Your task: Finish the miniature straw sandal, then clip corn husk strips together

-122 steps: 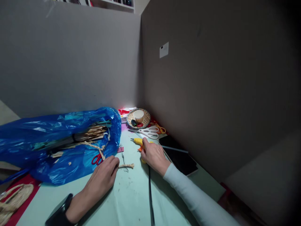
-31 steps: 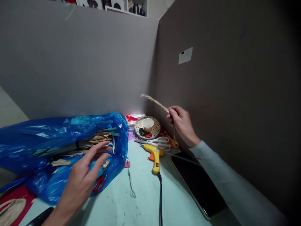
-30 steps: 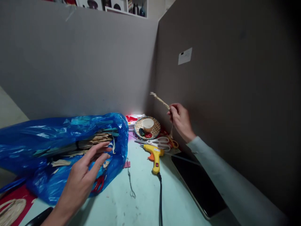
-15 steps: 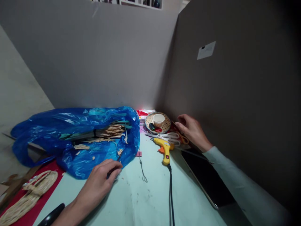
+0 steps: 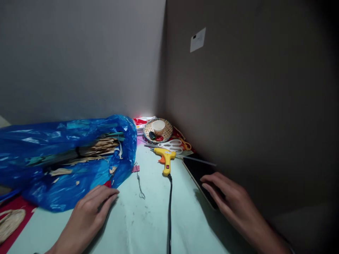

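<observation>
My left hand (image 5: 88, 215) rests low over the pale green table cover, beside the blue plastic bag (image 5: 90, 187). Its thumb and fingers are brought together; whatever may be between them is hidden. A small red piece (image 5: 108, 183) shows just behind its knuckles. Over the black-screened phone or tablet (image 5: 194, 168) hovers my right hand (image 5: 233, 201), with fingers loosely bent, a gap at the thumb and nothing visible in them. Between the hands lies a yellow glue gun (image 5: 166, 160), its black cord (image 5: 170, 208) trailing toward me.
Dried strips (image 5: 102, 148) lie in the bag. White-handled scissors (image 5: 172, 144) and a round woven tray (image 5: 166, 132) with a white cup (image 5: 158, 127) stand near the corner. A thin translucent stick (image 5: 196, 159) crosses the device. A wire loop (image 5: 140, 187) lies mid-table. Grey walls (image 5: 238, 106) close the back and right.
My right hand has come back from beside the woven tray to above the dark device. The camera has turned right, so the things on the table appear farther left.
</observation>
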`<state>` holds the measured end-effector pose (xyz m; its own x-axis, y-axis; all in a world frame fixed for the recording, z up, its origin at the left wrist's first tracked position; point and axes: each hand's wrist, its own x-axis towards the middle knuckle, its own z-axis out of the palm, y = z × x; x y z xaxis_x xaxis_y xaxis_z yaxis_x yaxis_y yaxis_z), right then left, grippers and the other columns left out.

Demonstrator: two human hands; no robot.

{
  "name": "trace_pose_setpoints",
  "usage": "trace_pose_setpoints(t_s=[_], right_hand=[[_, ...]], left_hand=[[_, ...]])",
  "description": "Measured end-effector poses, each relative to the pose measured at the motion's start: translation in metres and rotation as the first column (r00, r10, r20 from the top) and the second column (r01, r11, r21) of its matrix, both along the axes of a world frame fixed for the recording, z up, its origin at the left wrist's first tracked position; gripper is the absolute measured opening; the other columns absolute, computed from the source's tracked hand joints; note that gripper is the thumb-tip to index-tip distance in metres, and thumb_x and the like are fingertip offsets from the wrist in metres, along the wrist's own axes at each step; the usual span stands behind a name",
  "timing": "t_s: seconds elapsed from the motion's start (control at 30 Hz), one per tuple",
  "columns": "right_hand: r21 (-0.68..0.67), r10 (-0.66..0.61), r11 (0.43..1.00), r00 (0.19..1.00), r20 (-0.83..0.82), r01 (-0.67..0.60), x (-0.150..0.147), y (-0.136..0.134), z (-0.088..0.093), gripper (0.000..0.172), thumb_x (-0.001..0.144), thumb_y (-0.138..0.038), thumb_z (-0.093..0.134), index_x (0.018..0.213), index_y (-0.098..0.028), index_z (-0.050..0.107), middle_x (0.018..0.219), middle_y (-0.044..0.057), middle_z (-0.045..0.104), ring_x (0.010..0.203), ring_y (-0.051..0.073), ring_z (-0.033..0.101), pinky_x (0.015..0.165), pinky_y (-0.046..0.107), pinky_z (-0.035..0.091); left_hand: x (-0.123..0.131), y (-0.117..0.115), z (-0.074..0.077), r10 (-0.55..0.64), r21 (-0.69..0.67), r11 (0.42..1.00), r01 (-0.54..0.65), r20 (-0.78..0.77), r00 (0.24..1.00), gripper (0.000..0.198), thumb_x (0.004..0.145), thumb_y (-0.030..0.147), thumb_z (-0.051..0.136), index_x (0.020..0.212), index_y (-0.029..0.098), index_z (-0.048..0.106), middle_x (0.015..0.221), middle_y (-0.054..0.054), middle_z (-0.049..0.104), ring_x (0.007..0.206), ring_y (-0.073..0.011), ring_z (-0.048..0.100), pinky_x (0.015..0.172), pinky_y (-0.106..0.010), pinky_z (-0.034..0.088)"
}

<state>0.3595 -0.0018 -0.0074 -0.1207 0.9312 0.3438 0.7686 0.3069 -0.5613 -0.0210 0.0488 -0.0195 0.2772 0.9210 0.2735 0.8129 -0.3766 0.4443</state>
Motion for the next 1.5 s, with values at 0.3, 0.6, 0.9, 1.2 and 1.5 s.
trace_pose_setpoints(t_s=[0.3,0.6,0.9,1.2,1.5], right_hand=[[-0.210,0.400,0.916,0.804,0.440,-0.342,-0.113,0.046,0.028,0.017,0.100,-0.025,0.050,0.091,-0.018,0.062,0.091,0.007,0.065,0.085,0.023,0.060,0.079,0.037,0.045],[-0.214,0.359,0.933,0.738,0.571,-0.289,-0.155,0.088,-0.001,0.015,0.085,-0.006,0.052,0.089,-0.012,0.065,0.083,0.011,0.069,0.072,0.024,0.063,0.060,0.034,0.035],[-0.075,0.275,0.955,0.753,0.599,-0.289,-0.148,0.140,0.025,0.017,0.091,-0.002,0.049,0.093,-0.010,0.064,0.090,0.010,0.064,0.074,0.019,0.057,0.060,0.031,0.033],[-0.055,0.457,0.831,0.621,0.637,-0.554,-0.234,0.184,0.039,0.012,0.097,-0.024,0.061,0.097,-0.013,0.064,0.098,0.003,0.066,0.085,0.017,0.064,0.076,0.034,0.055],[0.053,0.361,0.808,0.565,0.742,-0.586,-0.297,0.225,0.014,0.024,0.096,-0.030,0.062,0.113,-0.013,0.063,0.114,0.008,0.065,0.100,0.022,0.065,0.086,0.042,0.056]], left_hand=[[-0.011,0.015,0.000,0.107,0.044,0.994,-0.105,-0.068,0.992,0.032,0.094,0.040,0.047,0.090,0.023,0.074,0.087,-0.004,0.077,0.084,-0.0248,0.068,0.077,-0.037,0.050],[-0.030,0.024,0.016,0.151,0.118,0.984,-0.137,-0.116,0.982,0.030,0.095,0.036,0.045,0.089,0.023,0.072,0.087,-0.004,0.077,0.085,-0.0247,0.068,0.078,-0.036,0.050],[-0.045,0.058,0.010,0.220,0.154,0.971,-0.183,-0.274,0.936,0.014,0.095,0.026,0.059,0.097,0.016,0.068,0.096,-0.004,0.072,0.092,-0.0215,0.068,0.084,-0.043,0.055],[-0.041,0.066,-0.014,0.218,0.133,0.975,-0.180,-0.383,0.898,0.018,0.093,0.028,0.063,0.108,0.017,0.067,0.109,-0.006,0.071,0.097,-0.0224,0.068,0.084,-0.044,0.057],[-0.035,0.065,-0.045,0.306,0.187,0.950,-0.251,-0.379,0.874,0.030,0.090,0.015,0.065,0.120,0.019,0.064,0.128,-0.010,0.066,0.120,-0.0287,0.060,0.100,-0.054,0.051]])
